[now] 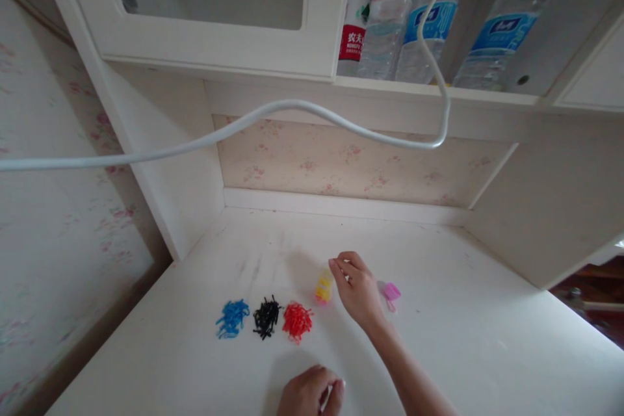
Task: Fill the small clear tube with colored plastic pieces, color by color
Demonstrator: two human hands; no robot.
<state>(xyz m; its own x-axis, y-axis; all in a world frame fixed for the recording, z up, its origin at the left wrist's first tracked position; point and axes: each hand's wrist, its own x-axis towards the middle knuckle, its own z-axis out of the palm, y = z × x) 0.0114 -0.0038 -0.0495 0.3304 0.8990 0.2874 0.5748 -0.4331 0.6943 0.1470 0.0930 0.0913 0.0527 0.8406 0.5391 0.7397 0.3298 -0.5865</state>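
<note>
My right hand is beside the top of a small clear container with yellow and pink contents, thumb and fingertips pinched together. Whatever the pinch may hold is too small to make out. Near the desk's front, my left hand is curled closed, and the inside of its grip is hidden. Three piles of small rubber bands lie left of the container: red bands, black bands and blue bands. To the right of my right hand is a small pink cap with a loop.
A white cable hangs across the view above the white desk. Overhead is a cabinet with a glass door, and several plastic bottles stand on its open shelf. White side panels border the desk's back.
</note>
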